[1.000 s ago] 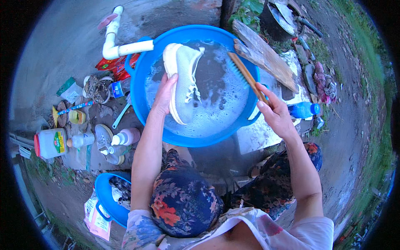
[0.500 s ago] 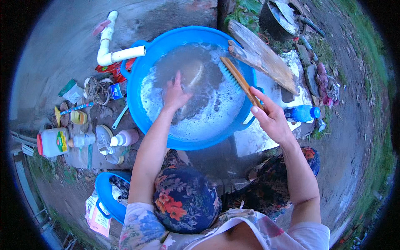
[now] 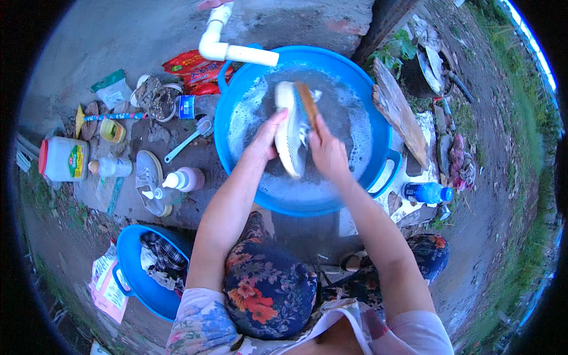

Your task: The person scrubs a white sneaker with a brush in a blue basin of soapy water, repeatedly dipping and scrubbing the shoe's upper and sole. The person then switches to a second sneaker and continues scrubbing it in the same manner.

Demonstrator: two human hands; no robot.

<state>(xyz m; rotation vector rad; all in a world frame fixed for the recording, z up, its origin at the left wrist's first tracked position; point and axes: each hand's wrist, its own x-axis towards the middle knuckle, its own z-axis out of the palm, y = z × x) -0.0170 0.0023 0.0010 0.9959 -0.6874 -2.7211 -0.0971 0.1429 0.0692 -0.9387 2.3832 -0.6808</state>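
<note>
My left hand (image 3: pixel 270 136) grips a light-coloured shoe (image 3: pixel 286 133) by its side, holding it lengthwise above the soapy water. In my right hand (image 3: pixel 328 151) is a wooden scrubbing brush (image 3: pixel 307 103) with pale blue bristles, pressed against the shoe's right side. The right hand is slightly blurred. Below both hands stands a large round blue basin (image 3: pixel 221 139) of grey, foamy water, with handles at its rim.
A white pipe (image 3: pixel 251 55) juts over the basin's far left rim. At left lie another shoe (image 3: pixel 148 177), a pink bottle (image 3: pixel 188 179), a pale brush (image 3: pixel 188 142) and a lidded jar (image 3: pixel 66 158). A smaller blue tub (image 3: pixel 149 290) holds clothes. A wooden plank (image 3: pixel 397 115) and blue bottle (image 3: pixel 423 192) are at right.
My left hand has come up out of the water with the shoe. The right hand has moved left, bringing the brush onto it. The view has shifted, too.
</note>
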